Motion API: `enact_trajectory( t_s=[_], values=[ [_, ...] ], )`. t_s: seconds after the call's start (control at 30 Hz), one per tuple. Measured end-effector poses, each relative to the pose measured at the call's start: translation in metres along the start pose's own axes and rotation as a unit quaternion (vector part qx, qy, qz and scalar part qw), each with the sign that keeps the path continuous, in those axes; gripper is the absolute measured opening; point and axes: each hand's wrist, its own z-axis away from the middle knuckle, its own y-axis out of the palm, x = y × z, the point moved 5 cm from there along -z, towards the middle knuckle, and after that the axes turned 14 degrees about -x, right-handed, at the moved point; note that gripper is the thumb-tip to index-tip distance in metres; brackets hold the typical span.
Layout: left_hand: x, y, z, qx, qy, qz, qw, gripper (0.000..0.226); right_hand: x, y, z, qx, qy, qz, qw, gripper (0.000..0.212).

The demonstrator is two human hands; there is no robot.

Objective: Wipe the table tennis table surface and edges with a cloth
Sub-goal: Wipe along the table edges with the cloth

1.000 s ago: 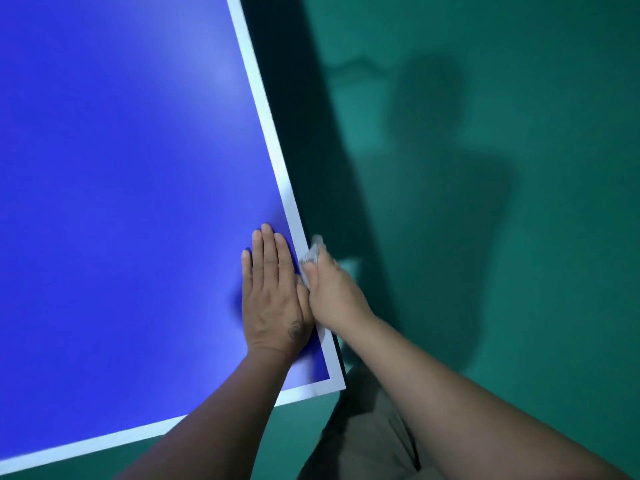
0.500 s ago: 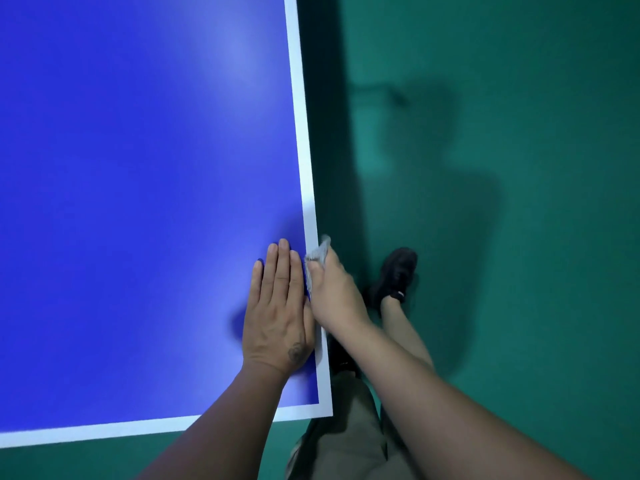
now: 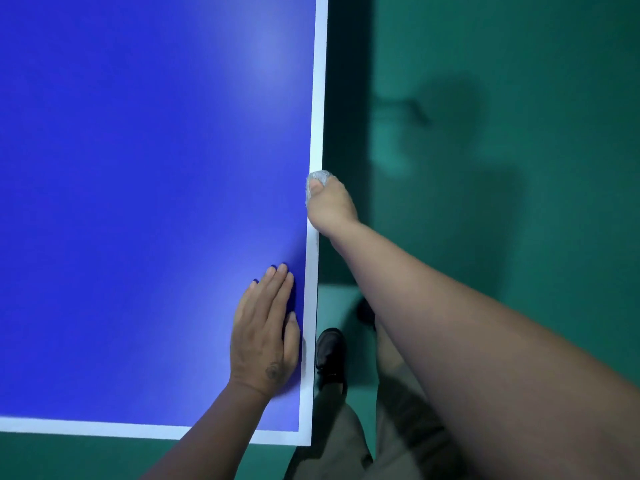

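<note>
Right hand (image 3: 330, 206) grips cloth (image 3: 317, 183) on the table (image 3: 138, 168) edge; left hand (image 3: 265, 336) flat, fingers straight; shoe (image 3: 330, 355) on floor (image 3: 519, 168) below.

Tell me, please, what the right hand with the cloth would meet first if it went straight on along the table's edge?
Nothing, as far as the picture shows: ahead of the right hand and cloth, the white edge runs bare to the frame's top.

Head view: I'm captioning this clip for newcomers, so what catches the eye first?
The bright blue table tennis table fills the left of the view, its white border running up the right edge. There the right hand presses a grey cloth against the edge, while the left hand rests flat on the blue near the corner.
</note>
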Motion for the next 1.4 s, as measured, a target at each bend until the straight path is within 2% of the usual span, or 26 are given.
enact_trajectory(
  t_s=[0.1, 0.27, 0.47, 0.67, 0.77, 0.93, 1.13, 1.23, 1.4],
  values=[
    [-0.003, 0.001, -0.042, -0.042, -0.079, 0.034, 0.995, 0.046, -0.005, 0.002, 0.011, 0.010, -0.002, 0.008, 1.000, 0.035],
    [0.012, 0.026, -0.164, -0.119, -0.076, 0.011, 0.990, 0.047, -0.032, -0.001, 0.055, 0.038, -0.013, 0.023, 0.999, 0.059],
    [0.037, 0.063, -0.295, -0.079, -0.079, -0.114, 0.987, 0.057, -0.028, 0.001, 0.039, 0.056, 0.058, -0.025, 0.996, 0.057],
    [0.037, 0.070, -0.306, -0.042, -0.088, -0.159, 0.982, 0.062, 0.045, -0.013, -0.057, 0.032, 0.021, -0.015, 0.999, 0.045],
    [0.037, 0.071, -0.307, -0.036, -0.097, -0.161, 0.981, 0.062, 0.073, -0.016, -0.088, 0.029, 0.011, -0.009, 0.999, 0.050],
    [0.039, 0.070, -0.310, -0.038, -0.104, -0.162, 0.981, 0.059, 0.067, -0.013, -0.066, 0.020, -0.033, 0.018, 0.999, 0.061],
    [0.044, 0.074, -0.308, -0.024, -0.100, -0.180, 0.978, 0.062, 0.035, -0.012, -0.030, 0.041, -0.026, -0.003, 0.999, 0.062],
    [0.046, 0.074, -0.309, -0.023, -0.101, -0.185, 0.977, 0.063, 0.049, -0.013, -0.044, 0.032, -0.005, -0.006, 0.999, 0.060],
    [0.046, 0.076, -0.309, -0.031, -0.103, -0.167, 0.980, 0.061, 0.102, -0.019, -0.113, -0.007, -0.028, 0.011, 1.000, 0.058]
  ],
)
